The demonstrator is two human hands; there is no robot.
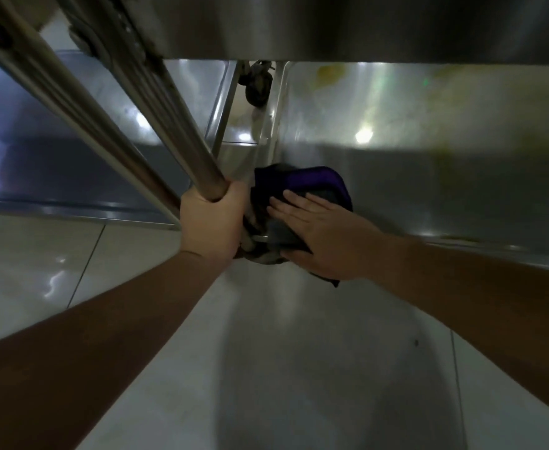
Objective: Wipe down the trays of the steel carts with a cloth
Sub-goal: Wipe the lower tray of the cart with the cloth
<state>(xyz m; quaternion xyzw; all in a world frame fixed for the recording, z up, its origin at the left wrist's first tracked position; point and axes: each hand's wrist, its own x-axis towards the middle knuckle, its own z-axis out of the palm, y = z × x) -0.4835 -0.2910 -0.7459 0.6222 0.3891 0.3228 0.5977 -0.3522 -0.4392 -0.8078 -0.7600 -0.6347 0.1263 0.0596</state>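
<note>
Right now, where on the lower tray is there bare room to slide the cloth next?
Bare steel runs rightward and back from the cloth, up to the yellowish smear near the far rim. It is crowded at the near-left corner, where the left hand grips the post beside the right hand.

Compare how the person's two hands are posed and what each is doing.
The left hand is curled in a closed grip round the steel cart post; the right hand lies flat, fingers spread, pressing the dark cloth on the tray. Both are bare.
</note>
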